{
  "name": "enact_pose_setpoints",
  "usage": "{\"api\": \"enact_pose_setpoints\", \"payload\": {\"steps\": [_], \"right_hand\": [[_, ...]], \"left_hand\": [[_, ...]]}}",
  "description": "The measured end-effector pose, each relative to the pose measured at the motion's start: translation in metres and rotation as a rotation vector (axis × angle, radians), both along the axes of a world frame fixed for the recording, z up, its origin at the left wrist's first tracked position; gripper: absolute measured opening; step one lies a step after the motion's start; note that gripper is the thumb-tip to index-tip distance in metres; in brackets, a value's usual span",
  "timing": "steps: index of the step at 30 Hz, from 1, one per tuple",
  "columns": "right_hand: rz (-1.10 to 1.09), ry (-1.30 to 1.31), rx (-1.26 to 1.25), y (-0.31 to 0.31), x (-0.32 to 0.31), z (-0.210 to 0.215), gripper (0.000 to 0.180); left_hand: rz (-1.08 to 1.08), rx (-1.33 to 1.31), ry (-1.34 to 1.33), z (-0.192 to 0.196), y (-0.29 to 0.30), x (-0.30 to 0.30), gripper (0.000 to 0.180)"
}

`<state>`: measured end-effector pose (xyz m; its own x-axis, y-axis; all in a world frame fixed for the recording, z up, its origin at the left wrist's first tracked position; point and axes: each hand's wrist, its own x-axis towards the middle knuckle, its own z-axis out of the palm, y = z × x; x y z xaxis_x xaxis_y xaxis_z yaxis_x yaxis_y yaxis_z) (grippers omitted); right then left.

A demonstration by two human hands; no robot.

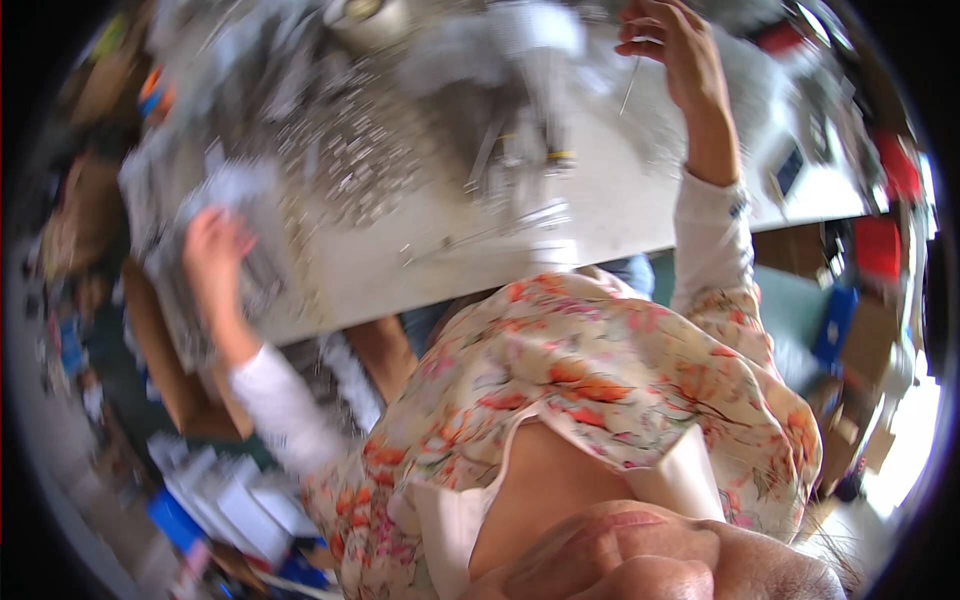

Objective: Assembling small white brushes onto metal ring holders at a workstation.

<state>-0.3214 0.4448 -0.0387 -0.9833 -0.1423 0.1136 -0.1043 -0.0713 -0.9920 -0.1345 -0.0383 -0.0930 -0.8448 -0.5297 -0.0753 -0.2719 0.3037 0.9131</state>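
Seemingly, a thin pale strip [630, 88] is pinched by the right hand [680, 50], upper right, and could be dropped through loosened fingers; the blurred left hand [214, 252]'s grip, mid-left, cannot be told.

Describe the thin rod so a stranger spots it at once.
Find the pale table, then the right hand over its far side. The thin rod slants down below that hand: one lone straight line, unlike the glinting small pieces scattered leftward.
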Motion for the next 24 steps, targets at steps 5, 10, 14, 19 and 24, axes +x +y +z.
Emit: {"api": "enact_pose_setpoints", "payload": {"steps": [5,10,14,19,24], "right_hand": [[-0.39,0.212,0.841,0.083,-0.026,-0.057,0.022],[-0.421,-0.148,1.137,0.102,-0.027,-0.101,0.024],[-0.359,-0.177,1.14,0.099,-0.028,-0.114,0.021],[-0.324,-0.1,1.038,0.088,-0.022,-0.101,0.017],[-0.376,-0.002,0.848,0.086,-0.013,-0.057,0.02]], "left_hand": [[0.207,-0.773,-0.116,-0.037,-0.232,0.086,0.033],[0.128,-0.869,-0.507,-0.061,-0.215,0.083,0.025],[0.102,-0.903,-0.437,-0.042,-0.179,0.068,0.023],[0.164,-0.78,-0.456,-0.044,-0.191,0.079,0.022],[0.122,-0.762,-0.531,-0.027,-0.192,0.072,0.02]]}}
